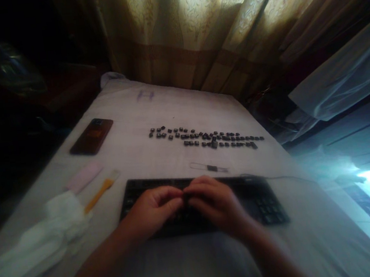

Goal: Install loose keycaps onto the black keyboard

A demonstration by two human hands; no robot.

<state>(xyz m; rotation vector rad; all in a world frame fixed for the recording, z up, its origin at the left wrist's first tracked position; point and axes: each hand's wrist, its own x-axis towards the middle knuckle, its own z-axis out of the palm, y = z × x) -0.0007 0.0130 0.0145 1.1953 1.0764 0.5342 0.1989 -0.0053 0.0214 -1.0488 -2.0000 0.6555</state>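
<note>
A black keyboard [263,200] lies across a white-covered surface [174,108] in front of me. My left hand [152,212] and my right hand [215,202] rest over its middle, fingertips meeting and curled down on the keys. What the fingers pinch is hidden. Beyond the keyboard, several loose black keycaps [205,137] lie in rows. A thin wire keycap puller [210,167] lies between the keycaps and the keyboard.
A dark phone [92,136] lies at the far left. A pink flat object [83,177], an orange-handled brush [100,194] and crumpled white cloth [60,219] sit at the left. The keyboard cable [291,177] trails right. Curtains [198,29] hang behind the surface.
</note>
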